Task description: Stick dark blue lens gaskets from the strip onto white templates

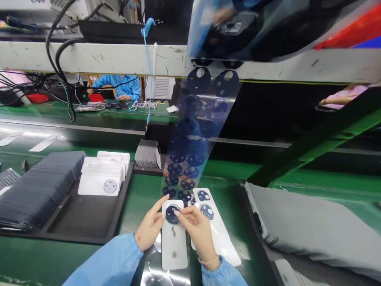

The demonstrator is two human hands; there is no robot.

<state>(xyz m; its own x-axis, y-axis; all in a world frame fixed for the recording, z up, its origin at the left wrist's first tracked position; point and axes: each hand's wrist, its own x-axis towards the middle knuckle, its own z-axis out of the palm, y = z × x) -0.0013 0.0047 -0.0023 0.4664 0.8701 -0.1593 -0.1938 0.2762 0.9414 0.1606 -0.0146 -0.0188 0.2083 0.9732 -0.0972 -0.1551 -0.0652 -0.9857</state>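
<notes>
A white phone-shaped panel (174,250) lies upright in front of me, with a dark round piece with holes (171,215) at its top end. My left hand (151,224) is at the panel's upper left edge, thumb and fingers apart around the corner. My right hand (198,230) pinches at the right side of the dark piece; what lies between its fingertips is too small to tell. Right of it, more white panels (222,234) with dark round pieces lie overlapped. A clear strip with dark round pieces (190,147) hangs down from above, its lower end just beyond my hands.
A black tray (86,222) at the left holds a dark stack (44,186) and white panels (99,182). Grey-covered stacks (312,226) fill the right tray. A small card stack (148,154) stands behind. A metal beam (119,59) crosses above; a person in blue (131,87) sits beyond.
</notes>
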